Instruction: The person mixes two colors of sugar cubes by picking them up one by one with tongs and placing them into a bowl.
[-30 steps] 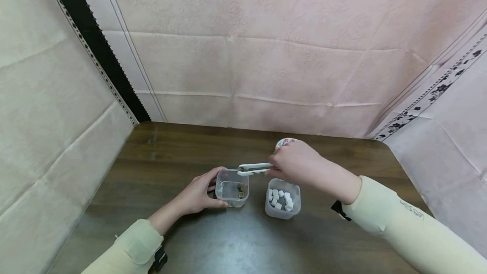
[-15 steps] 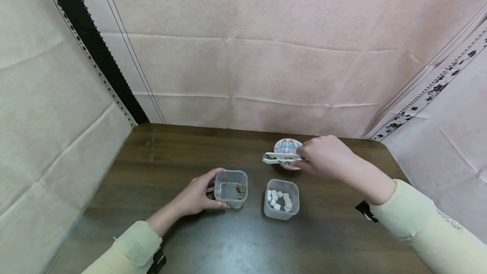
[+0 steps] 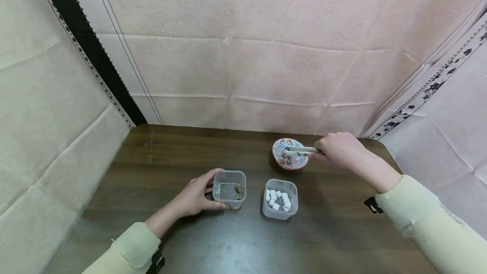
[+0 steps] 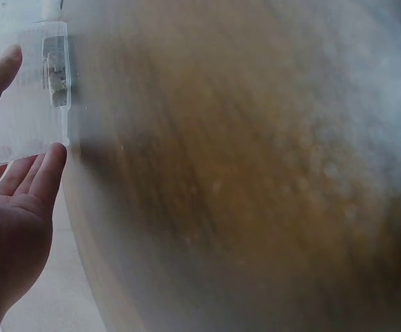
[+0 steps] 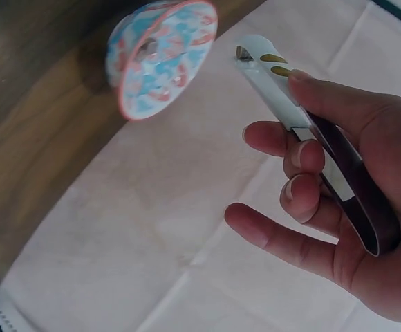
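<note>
Tongs (image 5: 335, 149): slim and bent from one strip, with a rounded end, dark handle and white arms bearing gold leaf-shaped marks. Their tips are over the bowl, near the far edge of the table. Something small and brown shows at one tip, too small to name.
Right hand (image 3: 340, 149): closed around the tongs, thumb on one arm and curled fingers on the other, little finger free.
Bowl (image 3: 282, 143): round, flared, glossy, patterned in blue, red and white with a red rim; small brownish pieces lie inside. It stands by the table's far edge, right of centre.
Left hand (image 3: 195, 196): part-open, gripping the left box with the thumb on the near side and fingers on the far side.
Left box (image 3: 236, 205): clear plastic, square with rounded corners; brown cubes (image 3: 239, 190) sit against its right wall.
Right box (image 3: 279, 215): same shape, cloudier plastic, holding smooth white cubes (image 3: 273, 195); just beside the left box, nearer than the bowl.
Table (image 3: 182, 151): dark wood grain, rounded far corners.
Cloth (image 3: 243, 67): pale, creased, embossed with roses; black floral border towards the far right corner.
Writing: grey marks on the right sleeve (image 3: 422, 215), too small to read.
</note>
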A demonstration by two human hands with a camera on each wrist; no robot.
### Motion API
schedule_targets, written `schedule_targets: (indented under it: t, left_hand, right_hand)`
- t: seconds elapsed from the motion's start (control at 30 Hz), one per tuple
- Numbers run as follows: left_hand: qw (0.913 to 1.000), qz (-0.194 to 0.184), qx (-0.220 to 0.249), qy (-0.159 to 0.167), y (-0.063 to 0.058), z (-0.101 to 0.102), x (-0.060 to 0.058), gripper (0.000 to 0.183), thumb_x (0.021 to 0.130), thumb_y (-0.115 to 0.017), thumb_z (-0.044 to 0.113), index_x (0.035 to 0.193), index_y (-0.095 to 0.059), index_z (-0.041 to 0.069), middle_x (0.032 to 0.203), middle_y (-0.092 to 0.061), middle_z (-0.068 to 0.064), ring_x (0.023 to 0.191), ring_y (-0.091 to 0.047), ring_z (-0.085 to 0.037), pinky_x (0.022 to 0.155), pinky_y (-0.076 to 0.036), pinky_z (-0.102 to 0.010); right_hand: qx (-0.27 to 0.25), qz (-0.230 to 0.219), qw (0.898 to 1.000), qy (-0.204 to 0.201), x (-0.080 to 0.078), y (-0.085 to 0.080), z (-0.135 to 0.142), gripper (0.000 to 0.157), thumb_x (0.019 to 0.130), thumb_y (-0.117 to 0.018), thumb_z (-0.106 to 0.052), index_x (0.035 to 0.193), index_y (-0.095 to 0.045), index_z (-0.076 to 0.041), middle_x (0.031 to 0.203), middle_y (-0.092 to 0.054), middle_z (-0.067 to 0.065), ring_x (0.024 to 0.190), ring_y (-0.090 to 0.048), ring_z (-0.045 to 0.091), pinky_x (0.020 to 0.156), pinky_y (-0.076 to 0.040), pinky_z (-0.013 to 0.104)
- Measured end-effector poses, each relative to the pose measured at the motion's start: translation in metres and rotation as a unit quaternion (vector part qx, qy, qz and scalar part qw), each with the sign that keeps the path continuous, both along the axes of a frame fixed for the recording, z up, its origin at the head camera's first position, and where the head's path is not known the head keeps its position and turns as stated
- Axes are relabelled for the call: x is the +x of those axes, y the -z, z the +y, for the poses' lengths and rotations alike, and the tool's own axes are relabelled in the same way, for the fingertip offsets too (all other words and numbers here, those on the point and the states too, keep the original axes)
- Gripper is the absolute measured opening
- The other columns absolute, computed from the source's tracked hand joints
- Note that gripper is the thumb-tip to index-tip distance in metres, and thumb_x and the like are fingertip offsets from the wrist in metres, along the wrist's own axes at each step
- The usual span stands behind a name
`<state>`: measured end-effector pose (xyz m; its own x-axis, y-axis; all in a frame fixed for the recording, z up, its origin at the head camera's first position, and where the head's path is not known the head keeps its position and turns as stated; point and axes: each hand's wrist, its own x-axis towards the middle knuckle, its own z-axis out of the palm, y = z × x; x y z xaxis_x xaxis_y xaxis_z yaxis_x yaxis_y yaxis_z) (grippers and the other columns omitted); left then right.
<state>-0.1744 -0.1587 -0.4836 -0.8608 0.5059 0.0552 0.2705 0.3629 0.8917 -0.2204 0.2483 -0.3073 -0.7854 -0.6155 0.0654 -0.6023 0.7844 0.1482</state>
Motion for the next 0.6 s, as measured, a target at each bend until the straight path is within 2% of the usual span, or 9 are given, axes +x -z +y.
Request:
schedule_targets:
  t: [0.2,0.4,0.6]
  left_hand:
    - [0.9999,-0.015,-0.006,-0.005,-0.002,0.001,0.0,0.088,0.083,-0.095,0.014,0.155,-0.046,0.009,0.148,-0.057,-0.019,0.135,-0.061,-0.038,0.106,-0.055,-0.04]
    - [0.9997,-0.019,-0.013,-0.01,-0.002,0.001,0.002,0.089,0.083,-0.095,0.016,0.156,-0.046,0.01,0.148,-0.057,-0.018,0.136,-0.06,-0.038,0.107,-0.055,-0.042]
    - [0.9997,-0.02,-0.012,-0.008,-0.002,0.001,0.002,0.089,0.082,-0.095,0.015,0.156,-0.045,0.01,0.149,-0.057,-0.018,0.137,-0.06,-0.038,0.107,-0.055,-0.041]
  right_hand:
    - [0.012,-0.027,0.999,0.028,-0.011,0.012,0.008,0.037,0.094,-0.083,-0.034,0.066,-0.062,-0.021,0.059,-0.05,-0.01,0.054,-0.042,0.013,0.048,-0.04,0.038]
    - [0.037,-0.044,0.997,0.044,-0.022,0.026,0.01,0.041,0.095,-0.082,-0.037,0.064,-0.06,-0.02,0.06,-0.05,-0.008,0.054,-0.044,0.014,0.05,-0.044,0.041]
    - [0.049,-0.06,0.995,0.058,-0.029,0.033,0.009,0.043,0.095,-0.081,-0.034,0.062,-0.057,-0.019,0.06,-0.051,-0.007,0.054,-0.046,0.015,0.05,-0.045,0.041]
